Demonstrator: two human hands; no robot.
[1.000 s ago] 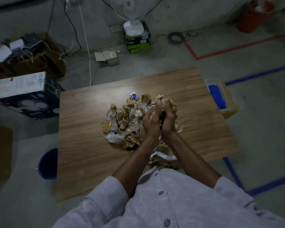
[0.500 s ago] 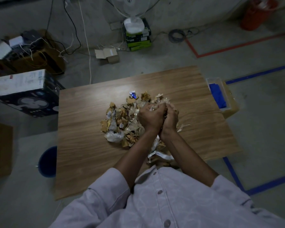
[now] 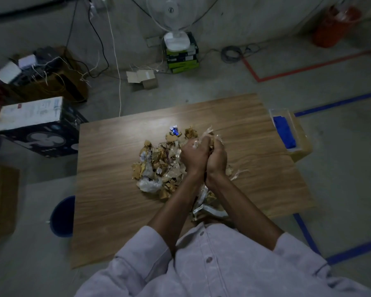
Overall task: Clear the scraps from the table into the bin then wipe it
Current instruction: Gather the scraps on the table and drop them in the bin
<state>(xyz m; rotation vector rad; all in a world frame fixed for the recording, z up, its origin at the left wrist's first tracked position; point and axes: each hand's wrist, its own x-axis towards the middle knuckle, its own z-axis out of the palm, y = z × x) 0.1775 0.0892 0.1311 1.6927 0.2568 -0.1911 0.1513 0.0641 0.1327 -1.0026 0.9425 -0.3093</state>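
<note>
Scraps sat in 1 loose heap mid-table: paper, foil and clear film mixed, with a tail of pieces running to the near edge under the forearms. Left hand and right hand were pressed side by side at the heap's right end. The fingers of both were curled round 1 shared wad, with film sticking out above the knuckles.

Read it as a 2-hand scoop: light crumpled stuff spills from 1 hand, so cupping both traps more per trip.

Bin stood on the floor at the table's left edge, partly hidden by it. The load would have to travel left over the remaining heap, so any drops would land on scraps.

Blue cloth lay in a clear tray on a box off the right edge, untouched, likely parked there for the wipe. Most of the heap was uncleared, so I judged it early in the clearing.
</note>
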